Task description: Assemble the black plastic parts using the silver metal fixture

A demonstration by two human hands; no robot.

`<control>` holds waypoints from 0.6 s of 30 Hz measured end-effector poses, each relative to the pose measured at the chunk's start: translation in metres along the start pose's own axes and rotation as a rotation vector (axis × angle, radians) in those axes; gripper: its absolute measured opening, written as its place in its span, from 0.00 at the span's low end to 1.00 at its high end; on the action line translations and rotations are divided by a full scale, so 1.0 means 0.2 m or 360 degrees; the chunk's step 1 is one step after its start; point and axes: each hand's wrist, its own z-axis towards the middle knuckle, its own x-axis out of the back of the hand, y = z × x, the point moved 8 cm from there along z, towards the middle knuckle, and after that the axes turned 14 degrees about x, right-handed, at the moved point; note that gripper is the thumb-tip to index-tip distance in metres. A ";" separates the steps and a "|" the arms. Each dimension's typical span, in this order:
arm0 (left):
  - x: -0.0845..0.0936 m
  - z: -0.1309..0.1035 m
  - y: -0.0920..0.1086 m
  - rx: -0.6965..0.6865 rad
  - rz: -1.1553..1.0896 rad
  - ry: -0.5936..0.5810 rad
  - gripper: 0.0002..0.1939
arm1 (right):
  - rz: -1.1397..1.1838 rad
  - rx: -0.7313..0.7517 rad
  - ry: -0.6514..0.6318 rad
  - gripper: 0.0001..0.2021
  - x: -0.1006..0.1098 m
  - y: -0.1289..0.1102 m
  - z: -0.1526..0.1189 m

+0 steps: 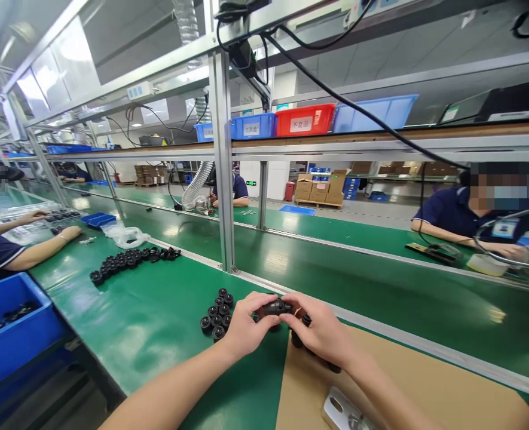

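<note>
A black cylindrical part is held between both hands above the green bench. My left hand is closed on its left side, thumb below and fingers on top. On its narrower right end, my right hand pinches with thumb and fingertips. Several round black parts stand grouped just left of my left hand. More black parts lie on the cardboard sheet, partly hidden under my right hand. Near the sheet's front edge is a silver metal fixture with an oval opening.
A long cluster of black parts and a plastic bag lie farther left. A blue bin stands at the left bench edge. A metal post rises ahead, carrying a shelf with a red bin. Co-workers sit left and across.
</note>
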 end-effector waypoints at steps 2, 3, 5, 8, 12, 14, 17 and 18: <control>0.00 0.00 0.00 -0.0007 -0.0007 0.0001 0.20 | 0.0044 -0.0038 0.0015 0.10 -0.01 0.01 0.00; 0.01 0.01 0.00 -0.0005 -0.0009 -0.0004 0.20 | 0.0062 -0.0045 0.0024 0.10 -0.01 0.01 0.00; 0.01 0.01 -0.01 0.0003 -0.0006 -0.0019 0.19 | 0.0078 -0.0027 0.0021 0.09 0.00 0.01 0.00; 0.02 0.01 -0.01 0.0000 0.0010 -0.0023 0.19 | 0.0029 0.0067 0.0005 0.10 0.00 -0.02 0.01; 0.02 0.00 0.01 -0.0082 0.0034 0.0007 0.20 | 0.0015 0.0068 0.0039 0.08 0.01 -0.04 0.02; 0.01 -0.01 0.03 -0.0161 0.0045 -0.0005 0.21 | 0.0108 -0.0054 0.0043 0.07 0.00 -0.02 0.02; 0.01 -0.01 0.03 -0.0174 0.0048 -0.0004 0.21 | 0.0145 -0.0130 0.0018 0.10 0.00 -0.01 0.01; 0.01 -0.01 0.02 -0.0142 0.0046 0.0007 0.20 | 0.0091 -0.0076 -0.0001 0.12 0.01 -0.02 0.01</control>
